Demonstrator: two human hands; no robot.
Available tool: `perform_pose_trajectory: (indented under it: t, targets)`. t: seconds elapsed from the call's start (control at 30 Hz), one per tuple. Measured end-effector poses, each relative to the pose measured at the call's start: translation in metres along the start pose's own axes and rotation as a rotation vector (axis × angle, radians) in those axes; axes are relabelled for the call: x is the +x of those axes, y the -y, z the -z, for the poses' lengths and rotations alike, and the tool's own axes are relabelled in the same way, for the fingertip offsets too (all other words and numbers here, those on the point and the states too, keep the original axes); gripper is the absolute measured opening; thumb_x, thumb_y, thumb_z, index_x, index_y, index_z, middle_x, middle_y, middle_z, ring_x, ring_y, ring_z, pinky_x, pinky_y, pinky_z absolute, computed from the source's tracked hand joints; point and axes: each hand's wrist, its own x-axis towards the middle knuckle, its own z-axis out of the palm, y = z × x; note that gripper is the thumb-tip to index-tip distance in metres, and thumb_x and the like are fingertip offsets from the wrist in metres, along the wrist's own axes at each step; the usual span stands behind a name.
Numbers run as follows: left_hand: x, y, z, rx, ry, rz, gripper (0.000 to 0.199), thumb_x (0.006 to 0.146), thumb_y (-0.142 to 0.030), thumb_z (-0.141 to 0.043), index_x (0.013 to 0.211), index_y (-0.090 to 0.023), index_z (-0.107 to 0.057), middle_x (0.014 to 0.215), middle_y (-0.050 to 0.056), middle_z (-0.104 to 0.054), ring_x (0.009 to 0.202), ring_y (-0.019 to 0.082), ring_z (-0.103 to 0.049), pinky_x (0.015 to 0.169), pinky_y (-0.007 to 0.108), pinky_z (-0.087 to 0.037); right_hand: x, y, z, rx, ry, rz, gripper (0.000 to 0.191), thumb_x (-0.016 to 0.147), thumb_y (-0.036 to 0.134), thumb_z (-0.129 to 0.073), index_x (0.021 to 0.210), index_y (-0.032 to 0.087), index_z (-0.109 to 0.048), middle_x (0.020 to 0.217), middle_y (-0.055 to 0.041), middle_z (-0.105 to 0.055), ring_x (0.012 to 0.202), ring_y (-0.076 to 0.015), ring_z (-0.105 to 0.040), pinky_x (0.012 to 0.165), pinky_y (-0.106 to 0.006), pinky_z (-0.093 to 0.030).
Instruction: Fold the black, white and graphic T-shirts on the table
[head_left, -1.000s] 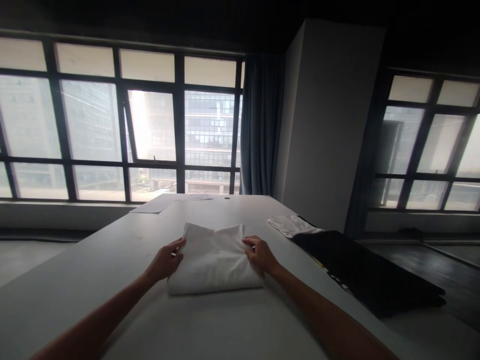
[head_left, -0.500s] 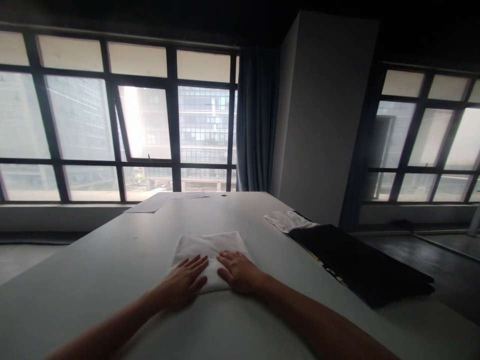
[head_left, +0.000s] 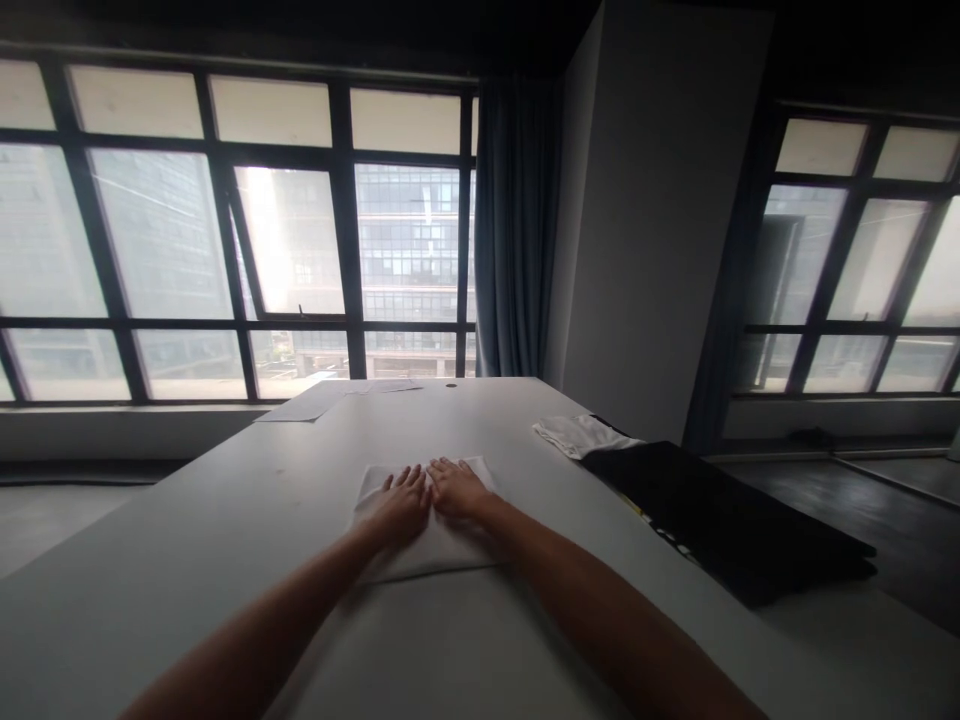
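Note:
A folded white cloth [head_left: 442, 548] lies flat on the white table [head_left: 225, 530] in front of me. My left hand [head_left: 401, 505] rests palm down on the cloth's upper half, fingers slightly apart and pointing away from me. Beside it, my right hand [head_left: 456, 488] also lies flat on the cloth, near its far edge, with its fingers spread. The two hands are close together at the thumbs. Neither hand grips anything. The part of the cloth under both palms is hidden.
Black folded fabric [head_left: 720, 520] lies along the table's right side, with a crumpled white cloth [head_left: 581, 436] at its far end. Papers [head_left: 304, 403] lie at the far left. Beyond the table stand a blue curtain [head_left: 517, 230] and a pillar [head_left: 652, 230].
Both hands have slid forward over the cloth towards its far edge and have come closer together. The view has shifted slightly.

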Motion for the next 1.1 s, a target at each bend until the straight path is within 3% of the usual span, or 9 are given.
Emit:
perform_pose_trajectory:
  t: [0.17, 0.3, 0.4, 0.6, 0.73, 0.87, 0.93, 1.0, 1.1]
  targets:
    - [0.026, 0.021, 0.0, -0.005, 0.052, 0.178, 0.078, 0.094, -0.057, -0.021, 0.152, -0.007, -0.03, 0.16, 0.02, -0.022, 0.149, 0.031, -0.019, 0.118, 0.049, -0.019, 0.026, -0.03, -0.015, 0.099, 0.051, -0.2, 0.077, 0.096, 0.058, -0.022, 0.155, 0.009, -0.02, 0.163, -0.0114, -0.013, 0.15, -0.0247, -0.011, 0.121, -0.044, -0.009]
    - [0.033, 0.037, 0.006, 0.016, 0.064, 0.283, 0.082, 0.092, -0.058, -0.02, 0.151, -0.001, -0.028, 0.161, 0.021, -0.018, 0.149, 0.034, -0.016, 0.118, 0.053, -0.014, 0.033, -0.03, -0.014, 0.03, 0.035, -0.344, 0.076, 0.097, 0.056, -0.022, 0.154, 0.007, -0.022, 0.162, -0.0145, -0.016, 0.15, -0.0269, -0.014, 0.121, -0.046, -0.007]
    - [0.034, 0.041, 0.005, 0.025, 0.06, 0.325, 0.081, 0.093, -0.055, -0.019, 0.152, 0.0, -0.025, 0.161, 0.02, -0.016, 0.149, 0.033, -0.015, 0.118, 0.054, -0.014, 0.035, -0.028, -0.014, 0.009, 0.027, -0.335, 0.077, 0.096, 0.057, -0.025, 0.154, 0.006, -0.025, 0.161, -0.0172, -0.019, 0.149, -0.0281, -0.016, 0.12, -0.049, -0.007]
    - [0.024, 0.06, 0.008, 0.055, 0.038, 0.417, 0.072, 0.094, -0.048, -0.021, 0.152, -0.008, -0.03, 0.161, 0.017, -0.02, 0.148, 0.032, -0.021, 0.116, 0.056, -0.022, 0.017, -0.061, -0.018, 0.069, -0.03, -0.537, 0.078, 0.096, 0.059, -0.02, 0.156, 0.009, -0.015, 0.163, -0.0126, -0.012, 0.15, -0.0247, -0.012, 0.12, -0.047, -0.009]
    - [0.014, 0.048, 0.012, 0.112, -0.013, 0.352, 0.066, 0.096, -0.043, -0.022, 0.15, -0.008, -0.035, 0.161, 0.017, -0.02, 0.15, 0.033, -0.013, 0.117, 0.057, -0.012, 0.006, -0.053, -0.013, -0.044, -0.045, -0.535, 0.073, 0.098, 0.051, -0.022, 0.156, 0.007, -0.016, 0.163, -0.0134, -0.009, 0.15, -0.0283, -0.012, 0.119, -0.049, -0.004]
    - [-0.002, 0.009, 0.0, 0.119, -0.032, 0.091, 0.065, 0.098, -0.045, -0.014, 0.151, -0.014, -0.034, 0.162, 0.012, -0.024, 0.15, 0.027, -0.015, 0.119, 0.049, -0.013, -0.005, -0.022, -0.02, 0.018, -0.036, -0.298, 0.076, 0.097, 0.055, -0.018, 0.156, 0.007, -0.017, 0.164, -0.0117, -0.008, 0.151, -0.0239, -0.008, 0.12, -0.044, -0.003]
    - [-0.012, -0.003, -0.005, 0.084, 0.015, 0.059, 0.065, 0.097, -0.045, -0.016, 0.152, -0.013, -0.033, 0.161, 0.012, -0.024, 0.15, 0.027, -0.018, 0.119, 0.047, -0.016, -0.013, -0.013, -0.025, 0.064, -0.002, -0.24, 0.078, 0.096, 0.057, -0.017, 0.156, 0.008, -0.019, 0.163, -0.0109, -0.01, 0.151, -0.022, -0.006, 0.121, -0.041, -0.003]
    - [-0.021, -0.005, -0.004, 0.055, 0.065, 0.076, 0.068, 0.096, -0.047, -0.02, 0.152, -0.01, -0.03, 0.161, 0.013, -0.022, 0.15, 0.027, -0.018, 0.119, 0.045, -0.017, -0.021, -0.013, -0.028, 0.068, 0.032, -0.258, 0.078, 0.096, 0.057, -0.018, 0.156, 0.007, -0.018, 0.164, -0.0107, -0.009, 0.151, -0.0221, -0.006, 0.121, -0.041, -0.004]
    - [-0.034, 0.01, 0.004, 0.036, 0.095, 0.101, 0.075, 0.095, -0.054, -0.02, 0.153, -0.008, -0.028, 0.162, 0.013, -0.021, 0.15, 0.026, -0.016, 0.12, 0.044, -0.017, -0.032, -0.022, -0.026, 0.058, 0.056, -0.309, 0.079, 0.095, 0.058, -0.018, 0.156, 0.007, -0.015, 0.164, -0.0103, -0.009, 0.151, -0.0226, -0.007, 0.121, -0.041, -0.004]
